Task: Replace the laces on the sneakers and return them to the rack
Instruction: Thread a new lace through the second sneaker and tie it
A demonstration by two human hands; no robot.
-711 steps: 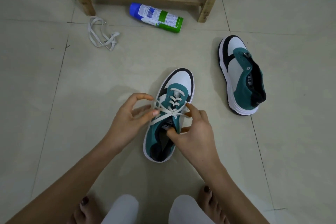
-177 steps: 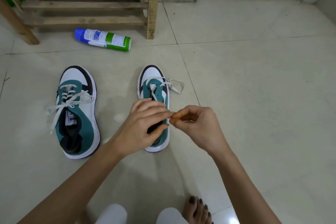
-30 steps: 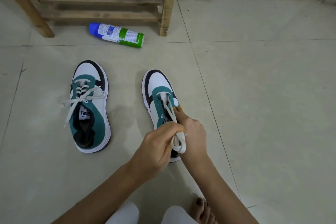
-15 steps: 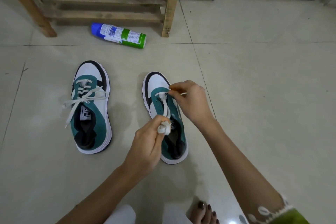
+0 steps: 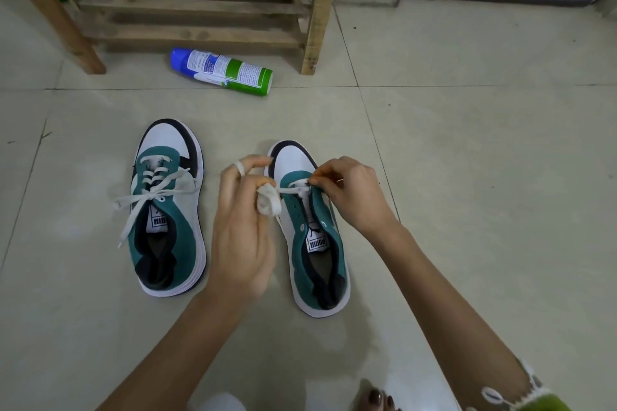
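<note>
Both tongue labels read PUMA; the writing on the spray can (image 5: 222, 72) was too small to read. The left hand (image 5: 240, 230) gripped the bunched white lace (image 5: 268, 203), a loop round one finger. Half a second earlier it had held that bunch lower, over the shoe's middle. The right hand (image 5: 350, 193) still pinched the lace at the front eyelets of the unlaced sneaker (image 5: 300, 253). This and the laced sneaker (image 5: 187, 237) stood side by side on the floor (image 5: 467, 177), lengthwise away from the person, toes toward the rack (image 5: 320, 10).

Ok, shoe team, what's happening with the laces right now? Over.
Left hand holds bunched lace; right hand pinches it at the toe-end holes. Unfinished sneaker barely laced; other sneaker laced, untied. Spray can by rack, not in the way.
</note>
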